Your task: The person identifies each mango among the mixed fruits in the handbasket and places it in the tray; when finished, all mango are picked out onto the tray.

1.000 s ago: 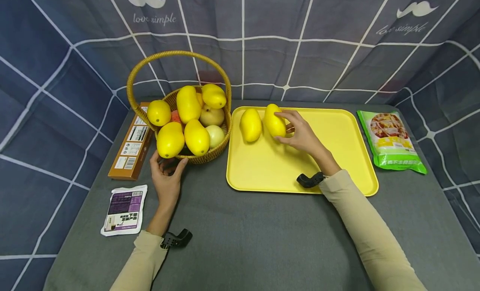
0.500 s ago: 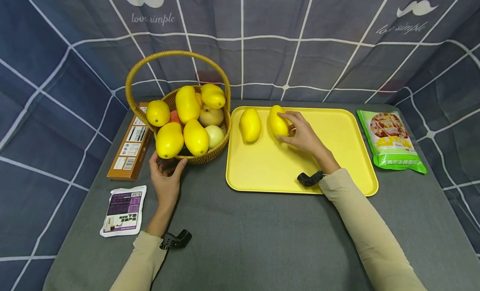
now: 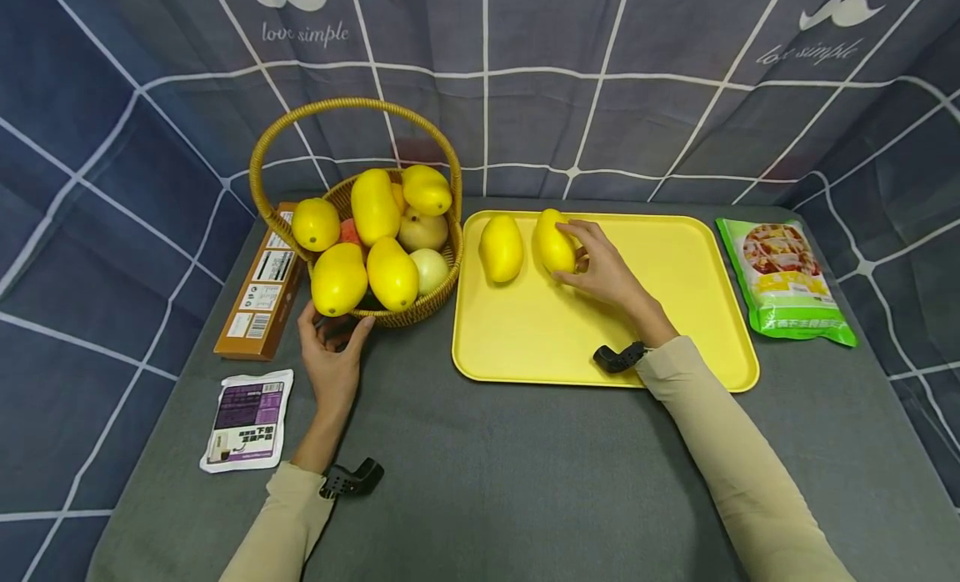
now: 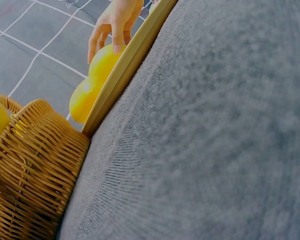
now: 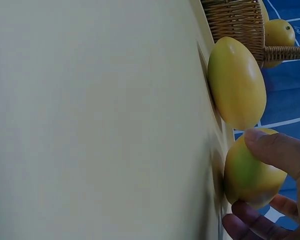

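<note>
On the tray [image 3: 540, 340], right of the basket [image 3: 408, 317] whose near side the left hand [image 3: 332, 369] touched with thumb and fingers spread, the right hand [image 3: 606, 269] pinched a mango [image 3: 552, 243] near a second mango [image 3: 502, 248].

Can see only slivers of the left hand [image 3: 330, 367], cut off in the left wrist view, and the red fruit [image 3: 349, 232] behind yellow fruits [image 3: 339, 279].

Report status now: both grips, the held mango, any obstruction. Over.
Right grip holds mango at far side of yellow tray. Left grip at near side of wicker basket. Second mango close by, to its left; no obstruction seen.
</note>
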Demonstrator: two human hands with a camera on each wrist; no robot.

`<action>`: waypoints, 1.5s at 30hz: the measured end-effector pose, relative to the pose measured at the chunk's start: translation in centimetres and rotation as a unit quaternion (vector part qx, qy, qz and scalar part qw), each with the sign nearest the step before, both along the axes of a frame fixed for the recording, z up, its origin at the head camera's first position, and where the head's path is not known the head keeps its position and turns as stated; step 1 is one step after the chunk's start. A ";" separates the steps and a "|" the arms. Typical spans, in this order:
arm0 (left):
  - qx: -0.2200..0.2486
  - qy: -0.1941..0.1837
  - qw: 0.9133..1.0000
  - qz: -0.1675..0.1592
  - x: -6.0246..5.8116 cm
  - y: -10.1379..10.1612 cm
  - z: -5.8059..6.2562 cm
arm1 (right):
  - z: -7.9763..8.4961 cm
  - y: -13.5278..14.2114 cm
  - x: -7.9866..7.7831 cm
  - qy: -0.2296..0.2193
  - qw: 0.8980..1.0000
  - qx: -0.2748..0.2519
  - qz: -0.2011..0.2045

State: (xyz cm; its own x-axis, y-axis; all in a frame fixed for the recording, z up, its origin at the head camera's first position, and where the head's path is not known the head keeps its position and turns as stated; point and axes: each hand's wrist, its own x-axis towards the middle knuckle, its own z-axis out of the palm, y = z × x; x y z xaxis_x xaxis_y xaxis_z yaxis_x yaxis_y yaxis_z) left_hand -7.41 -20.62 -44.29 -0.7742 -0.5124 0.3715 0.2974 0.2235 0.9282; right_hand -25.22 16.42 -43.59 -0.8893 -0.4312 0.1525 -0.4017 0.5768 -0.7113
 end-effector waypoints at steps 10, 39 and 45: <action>-0.001 -0.004 1.000 -0.003 0.1 0.0 0.2 | 0.1 -0.3 -0.2 -0.005 1.000 0.011 0.007; -0.009 -0.008 1.000 -0.002 0.1 0.2 0.5 | 1.0 -0.5 0.9 0.040 0.999 0.022 0.003; -0.010 -0.010 1.000 0.001 0.2 0.1 0.5 | 2.8 -2.1 1.7 0.071 0.997 -0.002 0.029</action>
